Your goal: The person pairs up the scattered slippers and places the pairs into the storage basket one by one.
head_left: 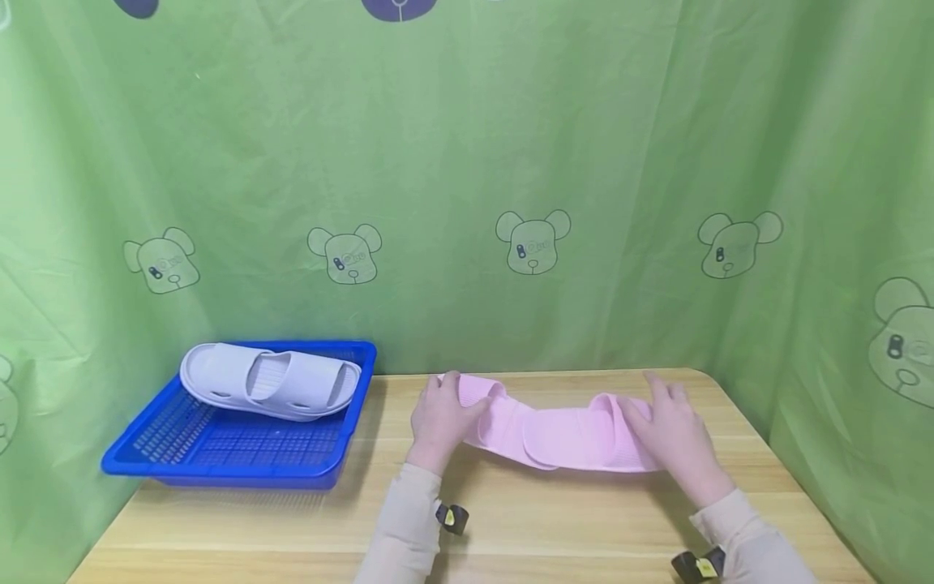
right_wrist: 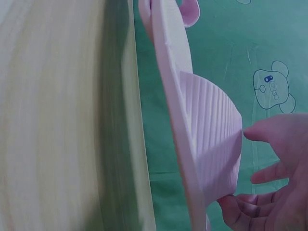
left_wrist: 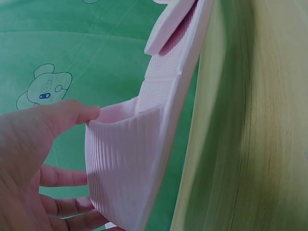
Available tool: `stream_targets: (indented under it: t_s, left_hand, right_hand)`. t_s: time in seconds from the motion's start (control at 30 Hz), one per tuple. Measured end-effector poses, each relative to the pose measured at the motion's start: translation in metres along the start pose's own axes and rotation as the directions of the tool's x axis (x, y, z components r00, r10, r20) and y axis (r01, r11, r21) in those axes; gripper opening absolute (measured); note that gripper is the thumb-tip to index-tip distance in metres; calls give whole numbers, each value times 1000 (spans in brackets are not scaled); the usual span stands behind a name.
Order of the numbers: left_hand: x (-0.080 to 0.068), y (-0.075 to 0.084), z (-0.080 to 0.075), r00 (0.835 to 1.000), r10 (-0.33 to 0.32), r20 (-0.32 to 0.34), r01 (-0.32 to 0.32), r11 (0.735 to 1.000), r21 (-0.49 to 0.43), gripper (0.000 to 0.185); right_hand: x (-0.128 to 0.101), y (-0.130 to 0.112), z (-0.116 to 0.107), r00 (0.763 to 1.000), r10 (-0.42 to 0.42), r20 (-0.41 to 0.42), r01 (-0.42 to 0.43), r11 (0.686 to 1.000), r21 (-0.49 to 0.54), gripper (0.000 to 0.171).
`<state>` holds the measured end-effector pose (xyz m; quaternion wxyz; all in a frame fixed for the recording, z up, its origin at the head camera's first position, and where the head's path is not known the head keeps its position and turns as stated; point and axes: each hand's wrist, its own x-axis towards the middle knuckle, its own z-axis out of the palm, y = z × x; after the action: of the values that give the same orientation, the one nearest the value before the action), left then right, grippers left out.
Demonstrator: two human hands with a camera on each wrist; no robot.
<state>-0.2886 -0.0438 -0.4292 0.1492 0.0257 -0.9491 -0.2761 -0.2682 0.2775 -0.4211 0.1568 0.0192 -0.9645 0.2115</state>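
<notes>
Pink and soft-looking, two slippers lie on the wooden table (head_left: 554,519) in the lower middle of the head view, overlapping at their inner ends. The left hand (head_left: 438,422) rests on the left pink slipper (head_left: 490,418), and the right hand (head_left: 674,438) on the right pink slipper (head_left: 620,438). In the left wrist view the thumb (left_wrist: 62,113) touches the edge of the ribbed strap (left_wrist: 120,163) while the other fingers (left_wrist: 62,192) lie loosely spread below it, only lightly curled. In the right wrist view the thumb (right_wrist: 269,132) likewise meets the ribbed strap (right_wrist: 216,139) of the other slipper, and the remaining fingers (right_wrist: 262,192) are spread beneath, not yet closed. Neither hand seems to pinch firmly; both read as taking hold rather than holding.

In the lower left of the head view a blue basket (head_left: 219,466) sits at the table's corner with a pair of pale lilac slippers (head_left: 270,381) lying across its far side. A green curtain printed with bears (head_left: 533,243) hangs behind.

The step in hand looks like getting a hold on the pink pair. The next move probably calls for closing the fingers around each strap so both slippers lift together without sliding apart, then carrying them leftwards, where the basket's near half shows bare mesh.
</notes>
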Motion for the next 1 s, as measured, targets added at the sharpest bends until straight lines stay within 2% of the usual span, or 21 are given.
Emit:
stream_targets:
  t_s: [0.4, 0.6, 1.0]
  left_hand:
    - [-1, 1, -1, 997, -66, 36, 67, 998, -11, 80]
    - [-1, 0, -1, 993, -101, 55, 101, 995, -1, 82]
    - [-2, -1, 0, 993, -103, 53, 101, 994, 33, 77]
  right_hand:
    - [2, 0, -2, 998, 20, 62, -25, 995, 92, 77]
    - [3, 0, -7, 997, -2, 73, -9, 988, 152, 73]
    - [5, 0, -13, 990, -8, 141, -30, 962, 270, 70]
